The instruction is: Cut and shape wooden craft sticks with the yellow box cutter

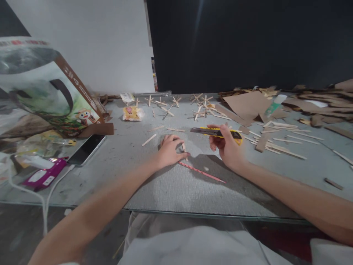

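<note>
My right hand (230,149) grips a yellow box cutter (213,132) above the table, its blade end pointing left. My left hand (172,149) rests on the table with thumb and fingers closed on a short wooden stick (184,149). Just below that hand lies a red patterned pencil (204,172), its tip toward the lower right. Beyond my left hand are a few loose stick pieces, one lying flat (175,129) and another angled (149,140) to the left.
Several small crossed-stick shapes (197,112) stand at the back. Loose wooden sticks (286,149) and brown cardboard (248,105) with a glue bottle (275,105) lie right. A phone (87,150), a purple pack (45,173), a white cable (47,200) and a large printed bag (55,95) occupy the left.
</note>
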Demonstrator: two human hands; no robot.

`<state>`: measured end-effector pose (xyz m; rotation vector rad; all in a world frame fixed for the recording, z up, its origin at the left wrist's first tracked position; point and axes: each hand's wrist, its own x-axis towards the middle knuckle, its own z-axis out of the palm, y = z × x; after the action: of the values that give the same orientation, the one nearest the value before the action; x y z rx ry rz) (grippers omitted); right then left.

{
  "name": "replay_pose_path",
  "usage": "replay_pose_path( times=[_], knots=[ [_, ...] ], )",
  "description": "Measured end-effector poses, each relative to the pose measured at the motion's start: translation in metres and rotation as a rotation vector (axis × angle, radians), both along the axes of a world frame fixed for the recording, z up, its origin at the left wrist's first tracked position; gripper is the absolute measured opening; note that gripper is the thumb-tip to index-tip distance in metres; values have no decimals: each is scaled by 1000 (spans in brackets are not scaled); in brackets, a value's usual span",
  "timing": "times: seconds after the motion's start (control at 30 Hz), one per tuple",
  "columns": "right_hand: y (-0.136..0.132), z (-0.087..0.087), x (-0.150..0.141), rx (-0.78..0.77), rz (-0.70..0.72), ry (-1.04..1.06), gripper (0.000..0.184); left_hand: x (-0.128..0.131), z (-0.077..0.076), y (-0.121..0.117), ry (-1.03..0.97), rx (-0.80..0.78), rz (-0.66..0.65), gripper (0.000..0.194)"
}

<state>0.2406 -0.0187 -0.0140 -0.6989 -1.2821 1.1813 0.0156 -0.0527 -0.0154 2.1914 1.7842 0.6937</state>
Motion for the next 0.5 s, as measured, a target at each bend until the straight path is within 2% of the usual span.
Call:
replay_pose_path(
  times=[0.17, 0.37, 0.5],
  knots=[
    [1, 5, -4, 37, -48, -80, 47, -4, 1, 1, 74, -23, -27, 38],
    [2, 5, -13, 0, -50, -134, 59, -9, 5, 0, 97, -89, -76, 61],
    [3, 1, -15, -13, -63, -273, 60, -9, 9, -1, 114, -134, -74, 64]
  ],
)
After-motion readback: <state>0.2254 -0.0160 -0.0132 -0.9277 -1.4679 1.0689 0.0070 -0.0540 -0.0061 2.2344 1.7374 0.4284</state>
